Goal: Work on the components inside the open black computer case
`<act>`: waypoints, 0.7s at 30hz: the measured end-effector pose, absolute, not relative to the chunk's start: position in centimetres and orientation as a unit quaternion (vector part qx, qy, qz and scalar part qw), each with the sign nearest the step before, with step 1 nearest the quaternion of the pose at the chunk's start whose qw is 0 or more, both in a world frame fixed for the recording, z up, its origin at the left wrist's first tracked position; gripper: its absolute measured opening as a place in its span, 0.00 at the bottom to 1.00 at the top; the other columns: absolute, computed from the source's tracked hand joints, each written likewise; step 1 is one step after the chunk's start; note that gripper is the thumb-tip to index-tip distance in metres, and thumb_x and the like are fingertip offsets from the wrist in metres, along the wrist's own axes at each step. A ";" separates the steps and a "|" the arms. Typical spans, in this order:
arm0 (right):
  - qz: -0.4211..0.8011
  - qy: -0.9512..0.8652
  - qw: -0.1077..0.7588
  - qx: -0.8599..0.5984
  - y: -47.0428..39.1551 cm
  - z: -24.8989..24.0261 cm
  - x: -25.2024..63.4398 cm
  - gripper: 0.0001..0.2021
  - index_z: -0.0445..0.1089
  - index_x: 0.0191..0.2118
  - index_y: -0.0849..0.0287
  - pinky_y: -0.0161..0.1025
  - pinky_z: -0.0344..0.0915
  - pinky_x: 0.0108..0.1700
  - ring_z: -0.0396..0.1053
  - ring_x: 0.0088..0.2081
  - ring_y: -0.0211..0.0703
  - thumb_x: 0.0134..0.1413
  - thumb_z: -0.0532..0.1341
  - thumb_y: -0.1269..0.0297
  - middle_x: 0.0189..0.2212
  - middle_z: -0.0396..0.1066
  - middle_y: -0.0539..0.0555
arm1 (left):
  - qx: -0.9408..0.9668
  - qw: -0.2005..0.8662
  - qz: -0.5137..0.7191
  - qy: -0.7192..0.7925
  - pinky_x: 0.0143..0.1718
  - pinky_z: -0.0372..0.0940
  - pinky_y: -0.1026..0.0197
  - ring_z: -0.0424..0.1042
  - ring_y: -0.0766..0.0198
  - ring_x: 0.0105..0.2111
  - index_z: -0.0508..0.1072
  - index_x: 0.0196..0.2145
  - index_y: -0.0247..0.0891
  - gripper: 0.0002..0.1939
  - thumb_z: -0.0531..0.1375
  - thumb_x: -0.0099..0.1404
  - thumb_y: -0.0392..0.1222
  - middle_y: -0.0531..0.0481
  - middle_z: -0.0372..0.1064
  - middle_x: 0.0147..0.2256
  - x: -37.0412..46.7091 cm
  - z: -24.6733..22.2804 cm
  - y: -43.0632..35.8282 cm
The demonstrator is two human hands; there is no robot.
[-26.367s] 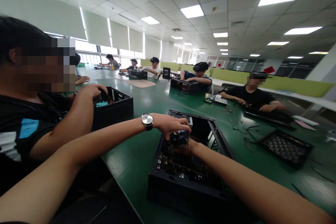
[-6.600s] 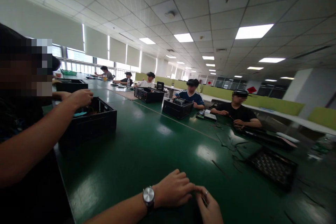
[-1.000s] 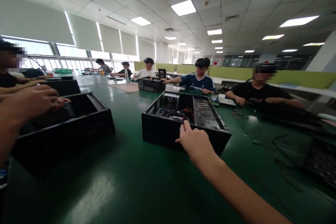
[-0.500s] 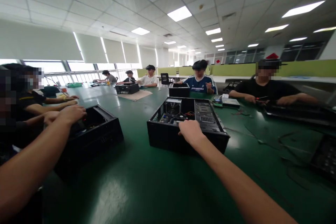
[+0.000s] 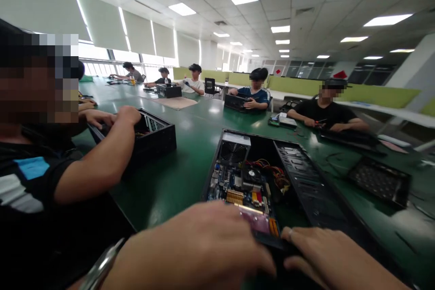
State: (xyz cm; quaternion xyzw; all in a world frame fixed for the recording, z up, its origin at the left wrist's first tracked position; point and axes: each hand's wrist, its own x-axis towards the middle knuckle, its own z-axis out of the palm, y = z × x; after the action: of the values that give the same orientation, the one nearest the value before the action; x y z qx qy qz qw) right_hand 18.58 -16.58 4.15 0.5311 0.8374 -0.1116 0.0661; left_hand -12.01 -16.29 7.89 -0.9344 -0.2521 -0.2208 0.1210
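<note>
An opened black computer case [image 5: 312,190] lies right in front of me, its near side at my hands. Inside it show a metal power supply [image 5: 234,148], a motherboard [image 5: 220,183] with a black cooling fan [image 5: 252,173], and bundled coloured cables [image 5: 277,174]. My left hand [image 5: 193,244], with a shiny band at the wrist, reaches across the near wall, fingers bent down over it and slightly blurred. Just right of it, my right hand [image 5: 322,251] grips the same near edge. The left fingertips are partly hidden.
Close on my left, a person's arm [image 5: 102,158] reaches into another black case [image 5: 152,140]. A black panel [image 5: 380,179] lies to the right on the green table [image 5: 190,167]. Several people work across the table, one with a black case [image 5: 234,103]; a metal drive [image 5: 287,121] lies beyond.
The computer case now appears much nearer and larger, turned somewhat. My right hand stays at its near edge, and my left hand is now there too. The view has shifted.
</note>
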 end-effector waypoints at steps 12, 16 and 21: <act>-0.065 0.862 0.049 0.500 -13.3 6.7 18.9 0.08 0.70 0.36 0.56 0.38 0.61 0.37 0.69 0.35 0.44 0.52 0.56 0.74 0.33 0.72 0.52 | -0.947 -0.041 0.139 -0.286 0.51 0.64 0.41 0.64 0.34 0.57 0.61 0.64 0.49 0.42 0.70 0.55 0.57 0.34 0.62 0.60 2.7 -1.5 2.3; -0.049 0.870 0.147 0.468 -9.3 5.5 17.9 0.09 0.72 0.39 0.59 0.38 0.64 0.42 0.70 0.41 0.46 0.54 0.58 0.76 0.42 0.71 0.58 | -0.954 -0.073 0.144 -0.251 0.51 0.65 0.49 0.70 0.45 0.51 0.64 0.61 0.45 0.39 0.71 0.54 0.51 0.40 0.69 0.53 1.9 -1.9 4.5; -0.064 0.850 0.174 0.493 -4.6 3.3 16.2 0.05 0.73 0.38 0.61 0.37 0.69 0.36 0.72 0.34 0.41 0.54 0.66 0.74 0.36 0.73 0.53 | -0.967 -0.117 0.089 -0.207 0.48 0.64 0.57 0.71 0.53 0.46 0.62 0.58 0.45 0.37 0.72 0.53 0.44 0.48 0.71 0.49 -2.1 1.2 5.2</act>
State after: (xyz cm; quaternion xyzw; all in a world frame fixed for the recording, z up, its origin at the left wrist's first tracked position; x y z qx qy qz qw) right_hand 16.24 -4.65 3.34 0.4929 0.8501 -0.0643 0.1737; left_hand -2.08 5.23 1.15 -0.9671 -0.2071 0.0894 -0.1175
